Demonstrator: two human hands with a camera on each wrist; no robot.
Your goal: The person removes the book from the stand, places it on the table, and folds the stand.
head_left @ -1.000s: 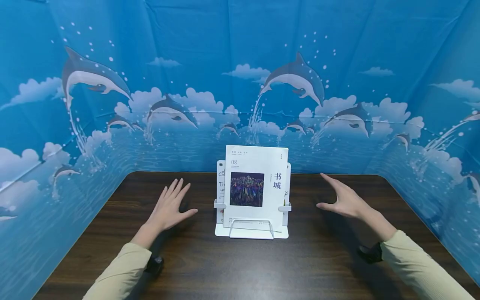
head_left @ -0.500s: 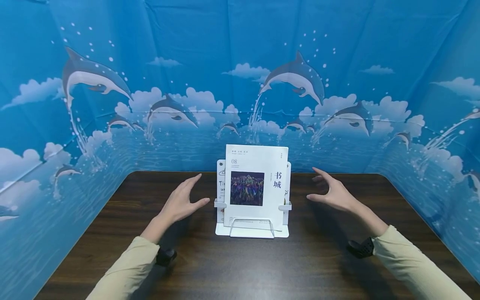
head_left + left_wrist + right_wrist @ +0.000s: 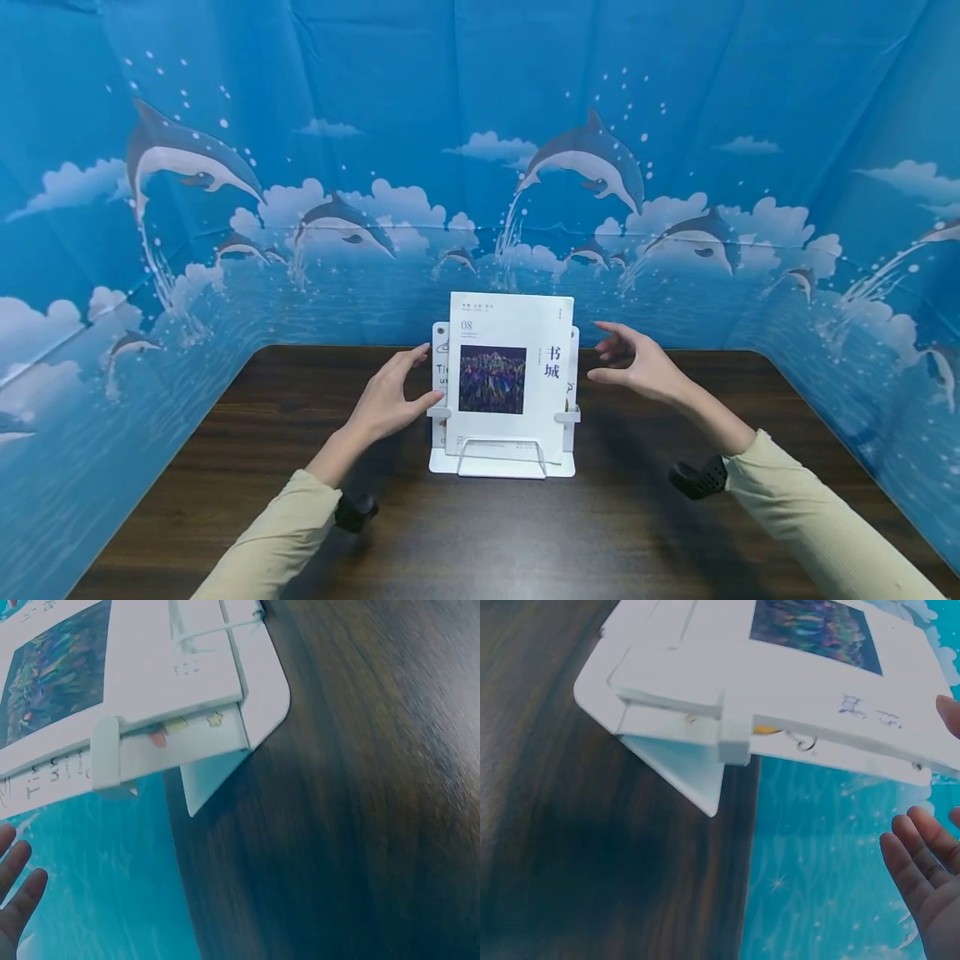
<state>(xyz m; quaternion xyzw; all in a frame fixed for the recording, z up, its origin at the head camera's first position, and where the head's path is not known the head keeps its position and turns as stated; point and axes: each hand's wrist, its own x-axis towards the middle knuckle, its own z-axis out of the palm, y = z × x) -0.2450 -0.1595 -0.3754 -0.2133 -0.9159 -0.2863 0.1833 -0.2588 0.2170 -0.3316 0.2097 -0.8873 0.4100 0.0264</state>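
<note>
A white book (image 3: pixel 492 379) with a dark square picture on its cover leans upright on a white book stand (image 3: pixel 442 461) in the middle of the table. Side clips and a wire loop at the front of the stand hold it. At the stand's left edge is my left hand (image 3: pixel 386 398), thumb and fingers spread apart; whether the thumb tip touches the clip I cannot tell. Right of the book hovers my right hand (image 3: pixel 637 363), a small gap away, with thumb and index apart and the other fingers slightly bent. Neither hand holds anything.
The dark wooden table (image 3: pixel 480 542) carries the stand near its back edge. Behind it and along both sides hangs a blue curtain (image 3: pixel 420 83) printed with dolphins and clouds. A black band (image 3: pixel 354 512) sits at the left wrist, another at the right.
Both hands have moved inward from the two sides, the left to the right and the right to the left, up beside the stand. Book and stand have stayed in place.
</note>
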